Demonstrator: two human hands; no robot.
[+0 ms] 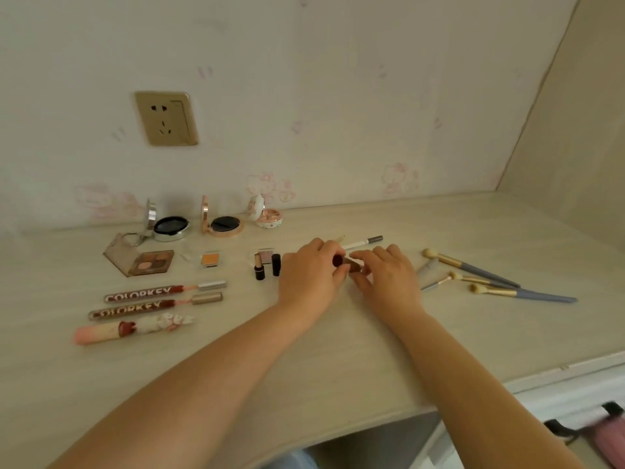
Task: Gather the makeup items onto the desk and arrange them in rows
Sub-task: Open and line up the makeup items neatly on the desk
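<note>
Both hands meet over the middle of the pale desk (304, 360). My left hand (309, 275) and my right hand (385, 279) together hold a small dark red and brown lipstick tube (346, 263) between their fingertips. Left of them stand an open lipstick (259, 267) and its black cap (276, 264). Three open compacts (170, 226) line the back wall. An eyeshadow palette (148, 262), an orange pan (209, 259) and three lip gloss tubes (162, 292) lie at the left. Several blue-handled brushes (490, 275) lie to the right. A white pencil (363, 242) lies behind my hands.
A wall socket (166, 118) sits above the compacts. A side wall (575, 170) closes the desk at the right. The desk's front edge (558, 370) runs at lower right, with a pink object (608, 434) below it.
</note>
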